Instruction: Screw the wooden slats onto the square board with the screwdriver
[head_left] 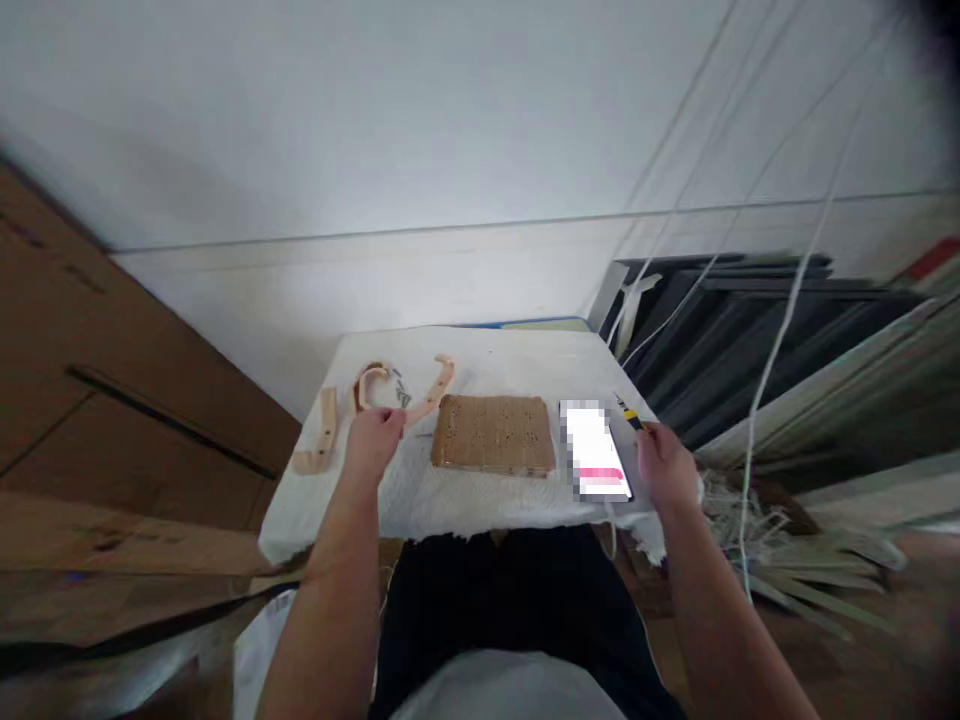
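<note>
Fingers of the left hand (371, 442) pinch a curved wooden piece (441, 386)

The fingers close on the near end of the piece, just left of a brown corrugated cardboard block (493, 435). Its long axis runs diagonally, away from the person and to the right; the far end hooks back left. The wood is pale and smooth-looking, with small dark spots.

The right hand's (666, 465) fingers curl around a yellow-and-black tool (630, 414), its slim tip pointing away and leftward, near a phone (596, 450) with a lit screen. The block is flat, rectangular and pitted on top.

Left of the hand-held piece lie small grey bits (403, 393), a C-shaped wooden piece (364, 388) and an L-shaped one (328, 425), all on a wrinkled white cover (480, 508).
</note>
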